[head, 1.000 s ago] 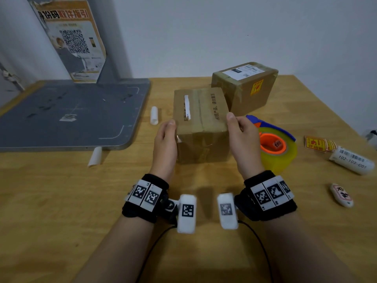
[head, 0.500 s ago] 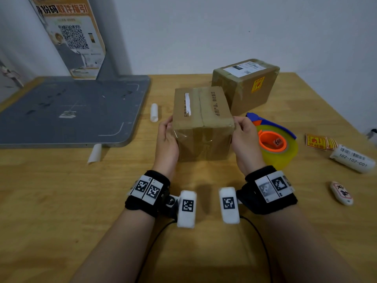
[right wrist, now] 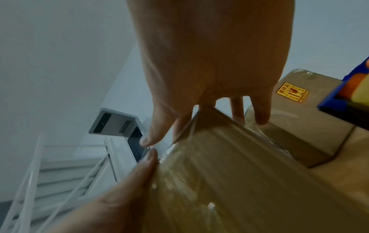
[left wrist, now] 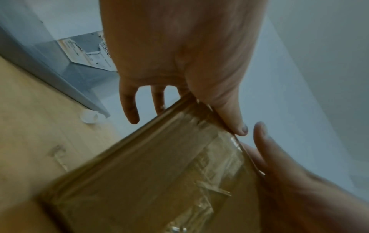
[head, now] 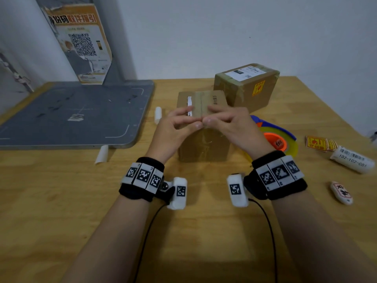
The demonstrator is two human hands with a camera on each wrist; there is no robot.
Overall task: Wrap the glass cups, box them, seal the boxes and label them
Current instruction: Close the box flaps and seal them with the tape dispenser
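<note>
A taped cardboard box (head: 204, 144) stands mid-table, a white strip on its top. My left hand (head: 175, 123) and right hand (head: 228, 121) lie over its top front edge, fingers stretched flat across the top. The thumbs meet at the middle of the edge, pressing the clear tape there. The left wrist view shows the left hand (left wrist: 179, 63) with straight fingers above the box (left wrist: 149, 181), its thumb along the edge. The right wrist view shows the right hand (right wrist: 209, 63) likewise on the box (right wrist: 239, 181). A second sealed box (head: 246, 86) carrying a white label and a yellow sticker stands behind.
A blue-and-orange tape dispenser (head: 279, 139) lies right of the box. Farther right are yellow stickers (head: 318, 142), a label roll (head: 352, 160) and a small white tag (head: 341, 193). A grey mat (head: 71, 115) fills the left, with two white paper rolls (head: 158, 114) (head: 102, 154) beside it.
Both hands left the box's sides and came up onto its top front edge, thumbs now meeting in the middle. The box stayed in place.
</note>
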